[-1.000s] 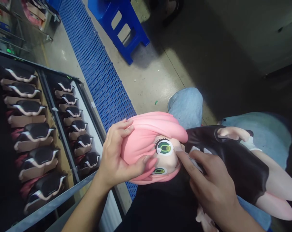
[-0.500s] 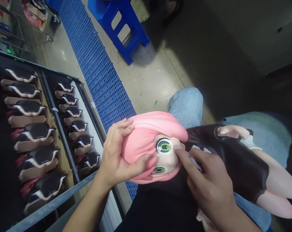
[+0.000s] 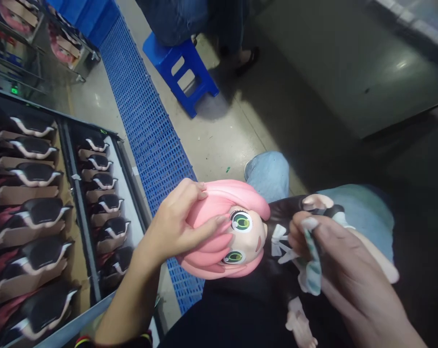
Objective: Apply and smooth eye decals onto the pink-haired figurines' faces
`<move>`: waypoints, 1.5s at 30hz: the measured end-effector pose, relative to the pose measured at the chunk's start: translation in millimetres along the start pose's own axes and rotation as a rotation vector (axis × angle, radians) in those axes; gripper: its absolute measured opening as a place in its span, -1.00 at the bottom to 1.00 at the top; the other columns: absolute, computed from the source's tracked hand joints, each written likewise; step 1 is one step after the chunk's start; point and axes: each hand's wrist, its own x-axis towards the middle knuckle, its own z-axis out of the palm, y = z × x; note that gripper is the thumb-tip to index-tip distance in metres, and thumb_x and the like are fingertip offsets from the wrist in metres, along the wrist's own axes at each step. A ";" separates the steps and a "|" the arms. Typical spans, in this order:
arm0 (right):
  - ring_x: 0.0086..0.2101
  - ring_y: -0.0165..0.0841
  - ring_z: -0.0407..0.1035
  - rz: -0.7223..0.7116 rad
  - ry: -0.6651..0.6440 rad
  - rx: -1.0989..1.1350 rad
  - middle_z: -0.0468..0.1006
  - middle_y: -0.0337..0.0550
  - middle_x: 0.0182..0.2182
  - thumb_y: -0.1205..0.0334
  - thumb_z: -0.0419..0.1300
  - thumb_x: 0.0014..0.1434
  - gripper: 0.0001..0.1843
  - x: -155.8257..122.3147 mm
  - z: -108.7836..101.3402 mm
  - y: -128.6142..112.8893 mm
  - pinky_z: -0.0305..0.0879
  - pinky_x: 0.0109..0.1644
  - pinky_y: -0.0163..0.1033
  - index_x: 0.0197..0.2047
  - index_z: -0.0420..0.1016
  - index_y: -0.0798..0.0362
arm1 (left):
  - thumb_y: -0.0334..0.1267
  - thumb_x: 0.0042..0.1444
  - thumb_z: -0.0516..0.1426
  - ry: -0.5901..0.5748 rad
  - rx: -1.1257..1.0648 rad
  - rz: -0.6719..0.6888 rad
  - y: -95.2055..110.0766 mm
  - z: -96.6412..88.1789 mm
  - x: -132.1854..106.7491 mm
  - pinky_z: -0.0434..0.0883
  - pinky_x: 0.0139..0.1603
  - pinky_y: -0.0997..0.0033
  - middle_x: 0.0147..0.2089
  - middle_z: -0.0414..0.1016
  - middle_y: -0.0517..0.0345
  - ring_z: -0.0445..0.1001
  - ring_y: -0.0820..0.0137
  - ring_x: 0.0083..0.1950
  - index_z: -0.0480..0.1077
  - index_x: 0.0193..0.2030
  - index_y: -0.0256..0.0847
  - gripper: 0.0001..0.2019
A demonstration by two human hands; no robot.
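Observation:
A large doll figure [image 3: 253, 237] with pink hair, green eyes and a dark outfit lies face up across my lap, its head toward the left. My left hand [image 3: 175, 224] grips the pink head, thumb across the fringe and fingers round the top. Over the doll's chest, beside its white bow [image 3: 279, 239], my right hand [image 3: 344, 261] is closed on a small white cloth [image 3: 315, 273] with greenish patches. The cloth hangs from between thumb and fingers. My right hand covers part of the doll's body.
At left, a rack [image 3: 74, 176] holds several dark-clothed figures between cardboard dividers. A blue plastic grating [image 3: 146, 101] runs along the floor. A blue stool [image 3: 188, 79] stands ahead, with a seated person's legs [image 3: 179, 21] on it. More pink-haired figures [image 3: 61, 46] are at the upper left.
My right hand has moved from the doll's face, where a finger touched it, back over the chest, and the cloth now shows. My left hand still holds the head. The view has shifted.

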 end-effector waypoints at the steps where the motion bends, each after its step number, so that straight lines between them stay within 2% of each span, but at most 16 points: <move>1: -0.47 -0.44 0.32 0.018 -0.052 0.041 0.48 -0.17 -0.39 -0.06 0.49 0.00 -0.67 2.8 2.4 -3.0 0.36 -0.45 -0.39 -0.27 0.66 -0.02 | -0.07 0.23 0.24 -0.026 0.022 -0.004 1.1 -2.5 8.2 0.45 0.04 0.06 -0.17 0.38 0.06 0.47 0.18 -0.01 0.31 -0.19 -0.21 -0.73; 4: -0.36 -0.42 0.39 0.043 -0.186 0.141 0.51 -0.16 -0.32 -0.02 0.46 0.08 -0.68 7.1 10.9 -10.7 0.43 -0.30 -0.38 -0.16 0.66 -0.02 | -0.13 0.23 0.20 -0.077 0.016 0.023 6.6 -5.0 31.8 0.46 -0.06 0.11 -0.19 0.37 0.09 0.47 0.21 -0.08 0.30 -0.24 -0.19 -0.79; 6: -0.30 -0.37 0.43 0.029 -0.249 0.152 0.54 -0.14 -0.25 -0.02 0.41 0.15 -0.69 7.2 16.7 -15.6 0.45 -0.20 -0.31 -0.11 0.64 -0.04 | -0.21 0.26 0.16 -0.143 -0.042 0.089 12.4 -3.4 45.5 0.46 0.01 0.14 -0.06 0.39 0.03 0.47 0.23 0.00 0.30 -0.21 -0.19 -0.87; 8: -0.33 -0.36 0.43 -0.036 -0.287 0.110 0.56 -0.15 -0.28 -0.03 0.35 0.22 -0.73 7.2 22.0 -20.2 0.44 -0.17 -0.25 -0.11 0.62 -0.06 | -0.29 0.31 0.10 -0.220 -0.114 0.187 19.3 -0.8 56.7 0.45 0.11 0.17 0.09 0.40 -0.01 0.45 0.25 0.10 0.34 -0.13 -0.19 -0.95; 10: -0.37 -0.39 0.39 -0.147 -0.292 0.046 0.55 -0.18 -0.34 -0.04 0.32 0.25 -0.76 8.3 26.5 -24.9 0.41 -0.17 -0.24 -0.17 0.61 -0.06 | -0.30 0.35 0.06 -0.242 -0.204 0.262 26.4 1.2 65.4 0.44 0.16 0.19 0.14 0.42 -0.01 0.46 0.26 0.14 0.40 -0.07 -0.17 -0.89; 13: -0.40 -0.42 0.34 -0.283 -0.285 -0.050 0.50 -0.22 -0.42 -0.03 0.34 0.24 -0.75 11.3 32.7 -31.6 0.35 -0.25 -0.33 -0.24 0.60 -0.02 | -0.15 0.42 0.02 -0.258 -0.485 0.219 34.8 1.3 74.7 0.47 0.16 0.18 0.12 0.51 -0.03 0.54 0.24 0.11 0.39 0.16 -0.13 -0.72; 16: -0.38 -0.43 0.33 -0.352 -0.273 -0.116 0.46 -0.24 -0.41 -0.03 0.32 0.26 -0.74 13.7 38.1 -35.8 0.29 -0.31 -0.37 -0.22 0.57 0.00 | 0.04 0.43 -0.02 -0.363 -0.716 0.126 40.0 -1.7 80.1 0.49 0.15 0.17 0.13 0.54 -0.04 0.55 0.22 0.11 0.36 0.26 -0.11 -0.58; 18: -0.35 -0.41 0.36 -0.395 -0.272 -0.161 0.47 -0.23 -0.39 -0.04 0.29 0.29 -0.73 14.9 41.0 -37.0 0.31 -0.29 -0.37 -0.21 0.56 0.00 | 0.05 0.38 0.07 -0.417 -0.745 0.126 42.0 -3.2 81.4 0.48 0.14 0.19 0.08 0.56 -0.03 0.55 0.22 0.09 0.44 0.14 -0.14 -0.62; 20: -0.34 -0.41 0.36 -0.428 -0.278 -0.207 0.47 -0.22 -0.39 -0.03 0.27 0.30 -0.74 15.8 43.1 -37.6 0.31 -0.26 -0.38 -0.22 0.55 0.01 | -0.03 0.33 0.17 -0.418 -0.760 0.121 43.1 -2.9 80.6 0.46 0.13 0.21 -0.01 0.57 -0.01 0.54 0.24 0.04 0.49 -0.01 -0.18 -0.72; 23: -0.40 -0.45 0.31 -0.504 -0.269 -0.306 0.45 -0.26 -0.42 -0.01 0.23 0.34 -0.75 16.2 45.7 -37.4 0.27 -0.33 -0.42 -0.23 0.53 -0.02 | -0.09 0.30 0.23 -0.354 -0.871 0.046 43.1 0.8 76.8 0.45 0.07 0.21 -0.11 0.54 0.01 0.53 0.26 -0.03 0.45 -0.18 -0.22 -0.78; 25: -0.42 -0.46 0.28 -0.523 -0.242 -0.344 0.42 -0.28 -0.43 -0.03 0.19 0.36 -0.73 15.9 47.7 -36.0 0.25 -0.36 -0.44 -0.25 0.50 -0.02 | -0.09 0.28 0.24 -0.318 -0.998 -0.029 42.7 3.5 74.0 0.45 -0.05 0.26 -0.17 0.52 0.02 0.52 0.30 -0.12 0.39 -0.21 -0.23 -0.76; 28: -0.40 -0.45 0.28 -0.362 -0.238 -0.214 0.42 -0.28 -0.43 -0.07 0.22 0.33 -0.69 15.3 52.1 -31.7 0.26 -0.34 -0.42 -0.30 0.45 0.00 | -0.12 0.30 0.22 -0.291 -1.064 -0.059 43.1 5.6 71.0 0.40 -0.17 0.37 -0.24 0.46 0.10 0.45 0.39 -0.22 0.35 -0.22 -0.24 -0.77; 32: -0.38 -0.37 0.39 -0.130 -0.322 0.035 0.54 -0.17 -0.37 -0.09 0.32 0.23 -0.67 15.4 58.7 -27.3 0.35 -0.28 -0.31 -0.26 0.53 0.03 | -0.14 0.34 0.18 -0.233 -1.036 -0.028 44.5 6.2 69.5 0.32 -0.28 0.49 -0.33 0.35 0.22 0.34 0.50 -0.33 0.32 -0.20 -0.23 -0.79; 38: -0.42 -0.39 0.46 -0.025 -0.361 0.127 0.62 -0.11 -0.36 0.00 0.46 0.09 -0.70 17.4 62.1 -32.6 0.35 -0.35 -0.37 -0.27 0.63 0.05 | -0.14 0.32 0.20 -0.230 -1.014 -0.036 44.1 9.3 68.8 0.33 -0.27 0.48 -0.30 0.39 0.18 0.37 0.49 -0.30 0.33 -0.21 -0.24 -0.78; 42: -0.32 -0.31 0.52 0.032 -0.347 0.168 0.65 -0.08 -0.28 0.03 0.49 0.05 -0.72 18.9 62.7 -37.2 0.47 -0.18 -0.26 -0.28 0.65 0.04 | -0.12 0.31 0.22 -0.230 -1.042 -0.055 44.6 10.5 69.0 0.37 -0.31 0.48 -0.34 0.40 0.19 0.39 0.49 -0.35 0.34 -0.23 -0.24 -0.76; 45: -0.21 -0.27 0.54 0.080 -0.378 0.242 0.65 -0.13 -0.28 0.06 0.49 0.06 -0.76 20.1 64.0 -39.3 0.46 0.01 -0.17 -0.29 0.64 0.00 | -0.12 0.30 0.23 -0.218 -1.044 -0.064 46.2 10.3 69.3 0.38 -0.31 0.49 -0.34 0.40 0.19 0.40 0.49 -0.34 0.34 -0.24 -0.25 -0.75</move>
